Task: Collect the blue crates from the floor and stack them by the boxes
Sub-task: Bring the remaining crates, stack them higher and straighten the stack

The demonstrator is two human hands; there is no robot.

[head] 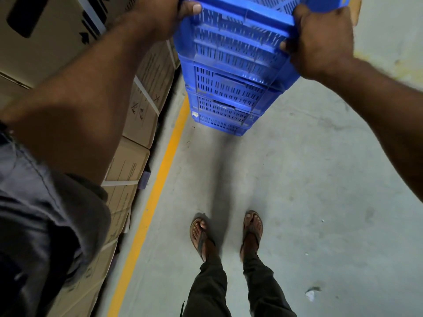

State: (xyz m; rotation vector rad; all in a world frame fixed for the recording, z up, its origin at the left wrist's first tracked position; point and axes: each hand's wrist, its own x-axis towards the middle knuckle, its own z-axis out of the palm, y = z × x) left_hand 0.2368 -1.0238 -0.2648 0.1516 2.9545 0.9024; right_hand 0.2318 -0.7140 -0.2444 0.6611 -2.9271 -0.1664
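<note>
A tall stack of blue slotted plastic crates (pixel 224 104) stands on the grey floor in front of me, just right of the yellow line. The top blue crate (pixel 238 35) sits at the head of that stack. My left hand (pixel 167 12) grips its left rim, thumb over the edge. My right hand (pixel 320 42) grips its right rim, fingers curled round the near corner. Whether the top crate rests fully on the one below I cannot tell.
Stacked cardboard boxes (pixel 139 106) with white straps line the left side. A yellow floor line (pixel 155 191) runs beside them. My feet in sandals (pixel 226 234) stand on the grey concrete floor (pixel 320 179). A white scrap (pixel 310 295) lies at lower right.
</note>
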